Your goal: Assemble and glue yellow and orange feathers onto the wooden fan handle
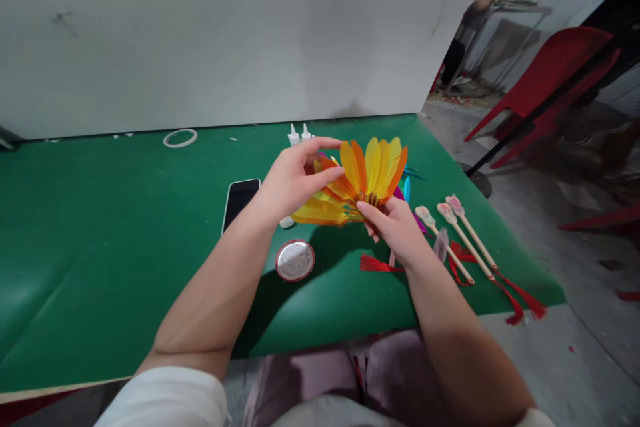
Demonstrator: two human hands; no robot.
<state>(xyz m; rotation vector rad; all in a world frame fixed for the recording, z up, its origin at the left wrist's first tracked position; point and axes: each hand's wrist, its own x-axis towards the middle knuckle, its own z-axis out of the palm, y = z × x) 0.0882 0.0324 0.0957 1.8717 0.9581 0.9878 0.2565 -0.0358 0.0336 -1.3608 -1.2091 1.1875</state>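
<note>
A fan of yellow and orange feathers (pixel 373 167) is spread above the table, its quills gathered at the lower middle. My right hand (pixel 393 223) grips it at the base, with the thumb pressed on the quills. At the fan's left side, my left hand (pixel 300 170) has its thumb and index finger on an orange feather; its other fingers are partly hidden. Below my right hand, a red tassel (pixel 379 264) and a short piece of pale stick show; I cannot tell whether they belong to the fan.
Right of my hands lie wooden sticks with decorated heads (pixel 467 233) and red tassels, beside a greyish feather (pixel 441 244). A round silvery lid (pixel 295 260), a phone (pixel 239 203), two white-tipped bottles (pixel 300 135) and a white ring (pixel 181 139) rest on the green table (pixel 125 247). A red chair (pixel 555 80) stands beyond.
</note>
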